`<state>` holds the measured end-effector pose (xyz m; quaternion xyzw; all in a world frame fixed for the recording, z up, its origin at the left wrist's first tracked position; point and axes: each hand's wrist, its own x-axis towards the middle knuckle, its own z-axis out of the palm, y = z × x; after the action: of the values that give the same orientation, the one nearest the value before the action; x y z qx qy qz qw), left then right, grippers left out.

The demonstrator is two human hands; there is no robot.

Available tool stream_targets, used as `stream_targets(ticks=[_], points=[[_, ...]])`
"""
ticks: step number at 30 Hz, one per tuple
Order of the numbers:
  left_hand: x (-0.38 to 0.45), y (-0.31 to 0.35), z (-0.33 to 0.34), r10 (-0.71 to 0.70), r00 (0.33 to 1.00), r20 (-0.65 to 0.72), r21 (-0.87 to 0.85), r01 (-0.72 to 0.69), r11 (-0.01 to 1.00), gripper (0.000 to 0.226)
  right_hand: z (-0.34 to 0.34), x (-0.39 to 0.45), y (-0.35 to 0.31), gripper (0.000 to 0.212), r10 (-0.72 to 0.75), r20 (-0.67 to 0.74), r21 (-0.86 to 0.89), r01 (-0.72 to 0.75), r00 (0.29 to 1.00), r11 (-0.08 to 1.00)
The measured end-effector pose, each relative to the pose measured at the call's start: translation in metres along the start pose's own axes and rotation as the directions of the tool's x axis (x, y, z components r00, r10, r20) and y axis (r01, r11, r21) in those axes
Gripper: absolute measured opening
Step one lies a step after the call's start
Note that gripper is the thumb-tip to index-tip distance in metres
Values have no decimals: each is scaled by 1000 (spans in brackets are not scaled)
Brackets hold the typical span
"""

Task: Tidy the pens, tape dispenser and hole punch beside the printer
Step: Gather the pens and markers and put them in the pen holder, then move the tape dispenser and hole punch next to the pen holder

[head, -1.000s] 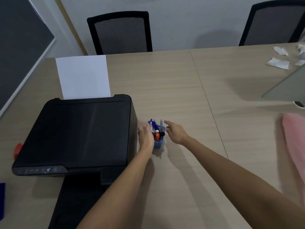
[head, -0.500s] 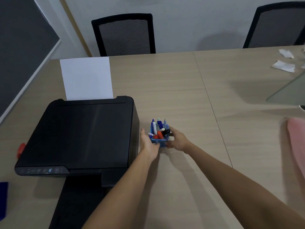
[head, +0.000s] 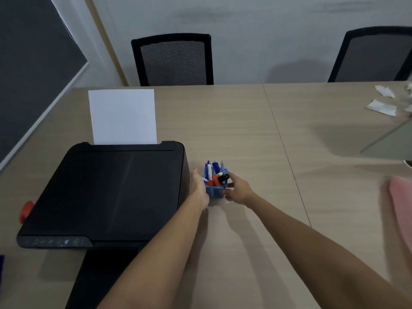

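Note:
A small blue mesh pen holder (head: 214,192) stands on the wooden table just right of the black printer (head: 111,192). Several pens and markers (head: 213,173), blue, white, red and black, stick out of it. My left hand (head: 198,188) presses flat against the holder's left side, between it and the printer. My right hand (head: 238,189) clasps the holder's right side, fingers curled around it. A red object (head: 26,211) peeks out at the printer's left side, and a dark blue object (head: 1,272) lies at the frame's left edge; neither can be identified.
A white sheet (head: 122,117) stands in the printer's rear feed. Two black mesh chairs (head: 172,60) stand behind the table. Crumpled paper scraps (head: 382,107) lie at the far right, near a grey panel (head: 390,141). Something pink (head: 401,206) sits at the right edge.
My right hand has moved in from an open, pointing pose and closed on the holder's right side. My left hand stayed against the left side. The holder barely shifted.

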<state>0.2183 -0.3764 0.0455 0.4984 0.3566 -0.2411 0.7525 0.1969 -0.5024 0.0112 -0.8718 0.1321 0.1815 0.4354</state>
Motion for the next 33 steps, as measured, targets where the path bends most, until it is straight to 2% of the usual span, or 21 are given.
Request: stream_targets(ticks=[3,6,8,9,11,13,17,21,25,27,29,30,32,33], points=[[-20,11,7,23,1000,-11,104,-21,994,46,-13,-11,-6,77,56,-65,-159,-66,996,985],[-66,32,4,88,987,133,146,-107,983,39,-29,-27,-33,74,28,-262,-181,-78,965,980],[-94,53,-12,162,962,220,199,-207,958,37,-33,-37,-65,67,-44,-375,-161,-18,926,987],[-107,64,-24,207,945,254,207,-262,943,44,-33,-41,-81,64,-82,-407,-164,15,910,986],[-136,92,-61,324,902,287,197,-387,901,56,-20,-45,-121,59,-175,-408,-208,96,896,973],[-156,120,-107,445,850,282,169,-501,849,56,5,-48,-163,54,-268,-361,-255,182,893,950],[-164,169,-235,587,801,116,168,-598,784,52,96,-53,-256,48,-387,-229,-244,332,893,911],[-154,198,-380,593,794,-132,205,-564,800,44,206,-61,-338,43,-472,-114,-222,440,874,870],[-143,206,-519,556,782,-280,369,-447,815,21,327,-64,-397,43,-458,70,-193,463,886,865],[-135,199,-566,538,781,-318,475,-360,803,13,373,-61,-411,42,-406,128,-164,423,905,891],[-126,188,-603,478,828,-294,580,-243,778,3,414,-56,-416,41,-366,139,-201,388,920,899],[-120,180,-618,422,869,-258,617,-188,764,15,430,-54,-416,42,-354,140,-245,379,925,892],[-109,164,-644,288,938,-194,644,-100,759,62,458,-50,-414,45,-337,149,-361,368,930,857],[-105,154,-653,233,961,-152,631,-87,771,72,469,-46,-411,49,-324,160,-424,362,932,830]])
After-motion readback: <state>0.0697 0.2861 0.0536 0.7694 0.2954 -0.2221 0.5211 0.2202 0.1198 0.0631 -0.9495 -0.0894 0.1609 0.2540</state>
